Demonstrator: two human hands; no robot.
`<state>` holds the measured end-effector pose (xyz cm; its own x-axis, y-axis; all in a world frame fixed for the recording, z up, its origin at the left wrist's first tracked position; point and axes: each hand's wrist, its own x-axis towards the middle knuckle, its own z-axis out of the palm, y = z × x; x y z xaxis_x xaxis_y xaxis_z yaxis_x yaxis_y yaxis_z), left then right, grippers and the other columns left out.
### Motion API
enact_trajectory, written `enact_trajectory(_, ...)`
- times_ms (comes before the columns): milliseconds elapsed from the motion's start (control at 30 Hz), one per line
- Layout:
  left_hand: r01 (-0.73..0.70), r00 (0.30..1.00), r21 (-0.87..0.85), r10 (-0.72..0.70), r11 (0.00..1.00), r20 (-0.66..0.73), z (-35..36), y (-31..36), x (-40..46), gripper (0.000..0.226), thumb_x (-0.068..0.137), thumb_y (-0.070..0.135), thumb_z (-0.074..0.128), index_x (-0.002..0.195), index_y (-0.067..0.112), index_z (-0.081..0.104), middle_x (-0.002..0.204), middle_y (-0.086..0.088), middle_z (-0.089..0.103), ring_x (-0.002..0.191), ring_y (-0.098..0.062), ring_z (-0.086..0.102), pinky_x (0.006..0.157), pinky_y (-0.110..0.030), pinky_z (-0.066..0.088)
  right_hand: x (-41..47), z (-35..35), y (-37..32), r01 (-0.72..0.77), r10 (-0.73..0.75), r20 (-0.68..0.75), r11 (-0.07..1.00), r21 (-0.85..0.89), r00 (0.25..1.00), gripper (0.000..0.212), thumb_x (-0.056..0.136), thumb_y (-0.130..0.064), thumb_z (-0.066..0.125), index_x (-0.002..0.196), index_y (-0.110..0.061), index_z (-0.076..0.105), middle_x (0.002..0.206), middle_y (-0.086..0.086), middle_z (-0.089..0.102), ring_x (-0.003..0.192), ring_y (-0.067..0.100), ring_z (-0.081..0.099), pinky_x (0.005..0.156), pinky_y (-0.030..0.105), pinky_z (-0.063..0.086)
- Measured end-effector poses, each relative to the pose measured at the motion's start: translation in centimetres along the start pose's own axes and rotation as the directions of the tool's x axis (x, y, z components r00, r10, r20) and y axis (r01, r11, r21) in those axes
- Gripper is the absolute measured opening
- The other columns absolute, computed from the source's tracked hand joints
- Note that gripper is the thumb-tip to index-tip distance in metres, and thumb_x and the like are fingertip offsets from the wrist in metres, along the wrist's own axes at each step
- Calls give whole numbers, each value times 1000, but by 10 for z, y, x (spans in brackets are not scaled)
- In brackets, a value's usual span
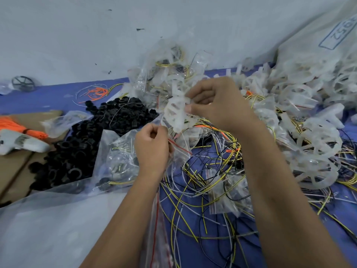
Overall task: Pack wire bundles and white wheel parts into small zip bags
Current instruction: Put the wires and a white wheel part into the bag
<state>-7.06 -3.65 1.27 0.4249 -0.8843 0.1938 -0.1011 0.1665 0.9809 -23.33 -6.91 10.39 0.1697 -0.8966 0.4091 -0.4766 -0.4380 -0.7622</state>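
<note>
My right hand (214, 105) pinches a white wheel part (178, 111) above the blue surface. Just below it, my left hand (152, 146) grips the mouth of a small clear zip bag (180, 149) with a red seal line. The wheel part hangs right over the bag's opening. Loose yellow, black and white wires (204, 182) lie tangled under both forearms. A heap of white wheel parts (301, 105) spreads out on the right. Filled zip bags (170, 68) are piled behind my hands against the wall.
A mound of black ring parts (87, 144) lies on the left beside clear bags (119, 157). An orange wire bundle (21, 125) and a white tool (19, 144) rest on cardboard at far left. A large plastic sack (318, 35) leans at the upper right.
</note>
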Motion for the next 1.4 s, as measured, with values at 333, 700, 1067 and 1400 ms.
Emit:
enact_trajectory(333,-372,926,161,376,914,5,0,13,-8,23,92,16,55,70,13,48,59,4,46,55,-8,42,53,-24,35,3,21,17,-78,93,203,994,-80,975,21,75,-14,89,92,-9,77,72,3,75,63,19,73,62,32,62)
enact_trajectory(700,-591,762,465,645,659,54,6,25,-20,19,98,17,57,81,10,54,68,2,53,61,-19,46,55,-36,32,-2,54,12,-144,151,29,975,-169,988,20,78,-11,71,59,-18,70,55,1,65,48,7,57,43,14,43)
enact_trajectory(1067,-634,742,362,670,684,34,9,24,-22,20,101,17,52,84,6,54,73,0,53,66,-18,45,59,-32,34,-13,67,11,-333,271,364,935,119,891,33,91,9,44,63,-8,53,57,11,51,51,18,44,50,28,36)
enact_trajectory(1400,-625,764,312,642,715,58,13,16,-23,16,99,10,58,84,10,53,73,6,52,66,-12,46,61,-23,35,-24,63,16,-192,139,499,980,55,855,47,91,21,48,76,-23,50,59,-9,56,56,-1,54,62,29,47)
